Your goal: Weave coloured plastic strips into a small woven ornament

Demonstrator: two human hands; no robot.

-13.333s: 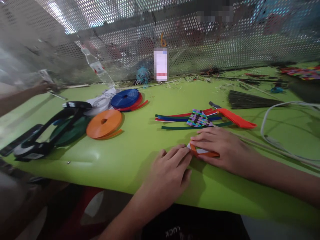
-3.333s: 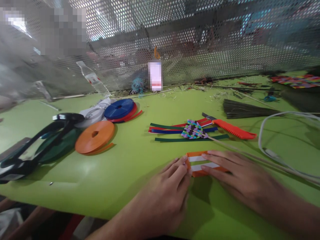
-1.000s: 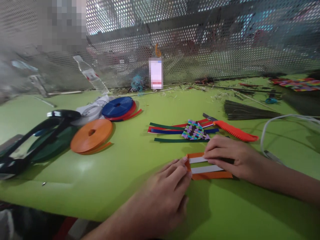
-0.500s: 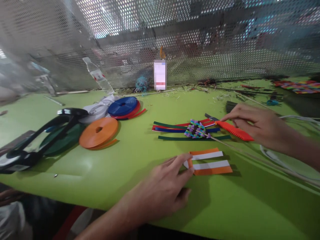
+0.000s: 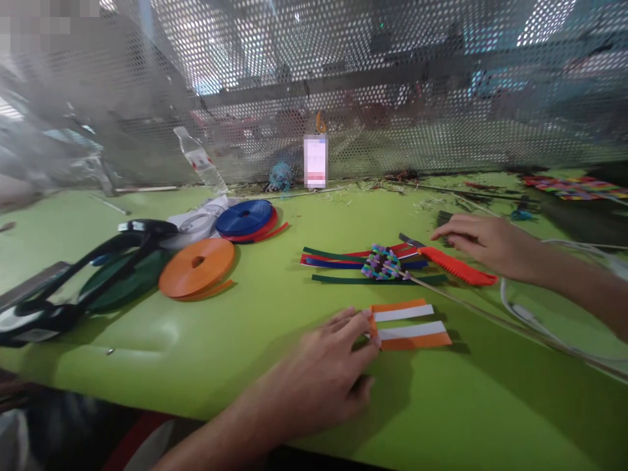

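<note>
Orange-white strips [image 5: 413,335] lie partly hidden under left fingers [image 5: 354,327].

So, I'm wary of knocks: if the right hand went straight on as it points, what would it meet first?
Probably the dark end of the red-handled tool, though depth is unclear; the right hand may pass above.
</note>
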